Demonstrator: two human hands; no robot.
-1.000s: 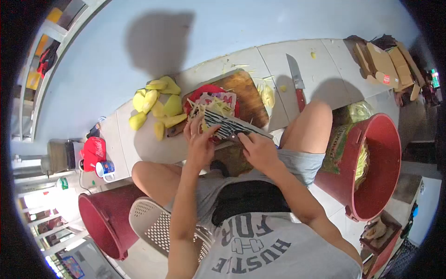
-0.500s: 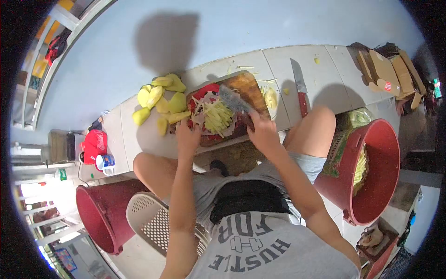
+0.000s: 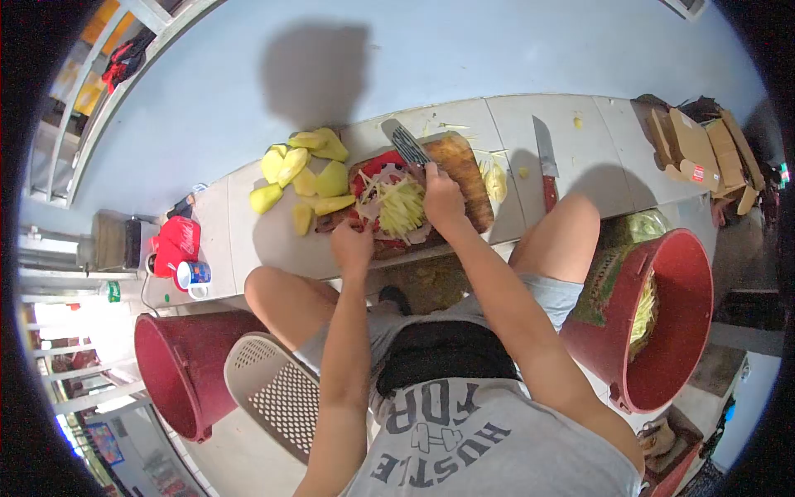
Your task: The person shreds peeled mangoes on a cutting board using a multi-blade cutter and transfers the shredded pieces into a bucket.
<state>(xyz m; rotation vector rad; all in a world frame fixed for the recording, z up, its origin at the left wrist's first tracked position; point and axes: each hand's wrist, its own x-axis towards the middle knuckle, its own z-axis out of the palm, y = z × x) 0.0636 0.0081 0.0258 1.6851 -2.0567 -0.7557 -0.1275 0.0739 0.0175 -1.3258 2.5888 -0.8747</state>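
Note:
My right hand (image 3: 445, 199) is closed on the handle of a broad-bladed knife (image 3: 407, 144), whose blade looks striped or ridged and points up and left. Below the blade, pale green shredded strips (image 3: 401, 209) lie heaped on a red and white plastic bag (image 3: 377, 168). The bag is spread over a wooden cutting board (image 3: 460, 166). My left hand (image 3: 354, 247) is closed at the bag's left edge, with red plastic showing at its fingertips. Beside it rest several peeled yellow-green fruit pieces (image 3: 333, 178).
A second knife (image 3: 544, 153) with a red handle lies right of the board. A red bucket (image 3: 691, 323) with shreds stands right, another red bucket (image 3: 178, 381) left, near a white perforated basket (image 3: 277, 398). A mug (image 3: 193, 275) and cardboard box (image 3: 691, 145) sit farther out.
The knife has swung up and left off the shreds, its blade now turned differently. My left hand has drawn back toward me and closed at the bag's edge. The view has shifted slightly.

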